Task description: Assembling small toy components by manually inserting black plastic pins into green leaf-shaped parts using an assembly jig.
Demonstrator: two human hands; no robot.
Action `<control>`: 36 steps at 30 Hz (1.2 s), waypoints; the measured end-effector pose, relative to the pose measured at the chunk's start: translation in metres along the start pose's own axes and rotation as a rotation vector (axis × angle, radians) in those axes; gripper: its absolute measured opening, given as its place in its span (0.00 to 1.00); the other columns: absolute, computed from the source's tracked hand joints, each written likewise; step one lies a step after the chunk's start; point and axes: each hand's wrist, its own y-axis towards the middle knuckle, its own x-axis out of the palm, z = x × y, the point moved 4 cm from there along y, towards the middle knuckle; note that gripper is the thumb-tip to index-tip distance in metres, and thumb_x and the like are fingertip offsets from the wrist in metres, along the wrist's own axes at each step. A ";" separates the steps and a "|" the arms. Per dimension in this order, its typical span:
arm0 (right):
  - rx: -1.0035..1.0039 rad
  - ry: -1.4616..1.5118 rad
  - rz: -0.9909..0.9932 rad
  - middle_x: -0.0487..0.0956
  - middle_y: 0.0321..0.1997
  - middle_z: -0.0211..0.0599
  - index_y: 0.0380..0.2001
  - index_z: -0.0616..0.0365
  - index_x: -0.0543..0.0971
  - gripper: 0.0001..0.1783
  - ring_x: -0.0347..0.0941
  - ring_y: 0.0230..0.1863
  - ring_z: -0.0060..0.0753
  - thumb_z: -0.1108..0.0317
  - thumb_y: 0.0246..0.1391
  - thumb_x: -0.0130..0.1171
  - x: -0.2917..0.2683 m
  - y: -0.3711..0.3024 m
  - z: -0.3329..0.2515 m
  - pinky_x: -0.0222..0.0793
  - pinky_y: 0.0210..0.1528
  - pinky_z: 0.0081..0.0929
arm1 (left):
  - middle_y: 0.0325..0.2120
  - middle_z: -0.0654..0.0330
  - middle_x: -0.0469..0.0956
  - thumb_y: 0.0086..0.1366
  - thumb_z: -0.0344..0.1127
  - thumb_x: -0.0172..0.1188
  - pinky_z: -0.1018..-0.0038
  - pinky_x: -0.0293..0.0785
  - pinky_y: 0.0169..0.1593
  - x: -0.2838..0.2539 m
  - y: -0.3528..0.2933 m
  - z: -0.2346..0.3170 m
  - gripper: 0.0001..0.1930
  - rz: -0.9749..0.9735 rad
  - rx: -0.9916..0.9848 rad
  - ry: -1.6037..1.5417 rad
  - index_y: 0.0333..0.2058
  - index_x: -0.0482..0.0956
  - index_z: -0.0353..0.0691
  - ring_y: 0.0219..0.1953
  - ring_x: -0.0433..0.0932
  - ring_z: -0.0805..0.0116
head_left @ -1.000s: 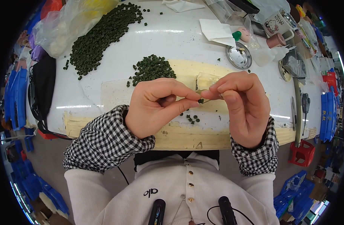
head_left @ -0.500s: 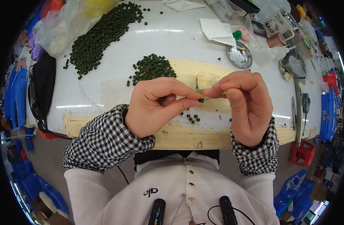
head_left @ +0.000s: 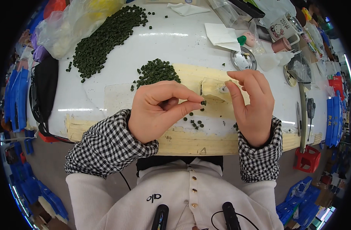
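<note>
My left hand (head_left: 154, 109) pinches a small dark green piece (head_left: 203, 102) between thumb and forefinger. To its right, my right hand (head_left: 256, 103) is raised with thumb and forefinger apart, and I see nothing between them. Close to that thumb, a cream-coloured block (head_left: 211, 88) lies on a pale yellow sheet, with a small whitish-grey spot on it that I cannot make out. Behind my left hand is a small heap of dark green pieces (head_left: 157, 72). Several loose green pieces (head_left: 196, 123) lie in front, between my hands.
A larger heap of green pieces (head_left: 102, 42) spreads across the far left beside plastic bags (head_left: 64, 32). At the far right are a round metal dish (head_left: 243, 58), white paper (head_left: 222, 36), a mug (head_left: 282, 28) and a pink thread spool (head_left: 281, 45). Tweezers (head_left: 298, 119) lie near the right edge.
My right thumb and forefinger have come apart and drawn away from the green piece. The thin rod that ran between my hands no longer shows there. My left hand keeps its pinch.
</note>
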 end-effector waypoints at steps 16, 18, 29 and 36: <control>0.013 0.489 -0.256 0.77 0.32 0.38 0.44 0.62 0.80 0.17 0.74 0.29 0.28 0.81 0.49 0.60 0.007 -0.011 -0.026 0.69 0.31 0.20 | 0.29 0.61 0.77 0.54 0.18 0.63 0.83 0.63 0.31 -0.006 -0.001 0.004 0.09 0.022 -0.049 0.031 0.35 0.81 0.33 0.26 0.66 0.81; -0.002 0.479 -0.251 0.77 0.32 0.38 0.44 0.61 0.80 0.17 0.74 0.28 0.29 0.81 0.49 0.60 0.007 -0.011 -0.026 0.69 0.30 0.20 | 0.29 0.60 0.78 0.55 0.18 0.63 0.83 0.64 0.32 -0.006 0.000 0.005 0.09 0.017 -0.040 0.027 0.35 0.81 0.33 0.27 0.69 0.79; -0.101 0.406 -0.235 0.77 0.32 0.39 0.45 0.61 0.79 0.19 0.75 0.29 0.32 0.83 0.46 0.61 0.009 -0.013 -0.029 0.71 0.30 0.22 | 0.30 0.58 0.78 0.56 0.16 0.61 0.82 0.68 0.35 -0.005 -0.001 0.005 0.09 0.002 -0.011 0.051 0.35 0.80 0.32 0.31 0.74 0.75; -0.114 0.403 -0.241 0.77 0.32 0.39 0.45 0.62 0.79 0.20 0.75 0.29 0.32 0.84 0.46 0.60 0.008 -0.013 -0.029 0.72 0.31 0.22 | 0.31 0.57 0.78 0.56 0.17 0.61 0.81 0.69 0.35 -0.005 -0.001 0.003 0.08 0.002 -0.013 0.037 0.36 0.80 0.32 0.32 0.75 0.75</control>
